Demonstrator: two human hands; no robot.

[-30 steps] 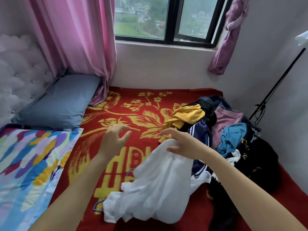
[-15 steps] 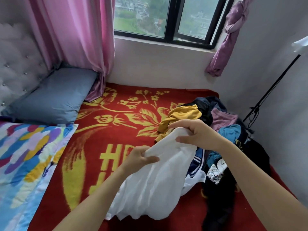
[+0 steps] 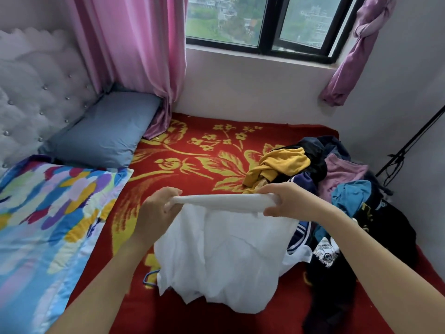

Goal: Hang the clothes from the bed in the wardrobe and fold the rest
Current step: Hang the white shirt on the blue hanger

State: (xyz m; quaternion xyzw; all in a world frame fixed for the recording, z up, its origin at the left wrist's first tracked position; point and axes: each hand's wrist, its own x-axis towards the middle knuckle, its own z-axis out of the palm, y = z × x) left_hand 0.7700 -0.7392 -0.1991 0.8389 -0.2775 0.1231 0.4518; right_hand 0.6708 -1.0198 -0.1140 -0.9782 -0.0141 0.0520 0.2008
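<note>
While left hand (image 3: 156,210), right hand (image 3: 293,201) grip edge, white garment (image 3: 224,244) hangs below fingers (image 3: 269,189).

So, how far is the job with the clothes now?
Done: no folded or hung garment shows. In hand: the left hand and right hand grip the white garment by its top edge, above the bed. Left: the pile on the right, and a blue hanger partly under the garment, unused.

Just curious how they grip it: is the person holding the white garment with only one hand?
No: the left hand and the right hand each grip one end of the bunched top edge of the white garment.
</note>
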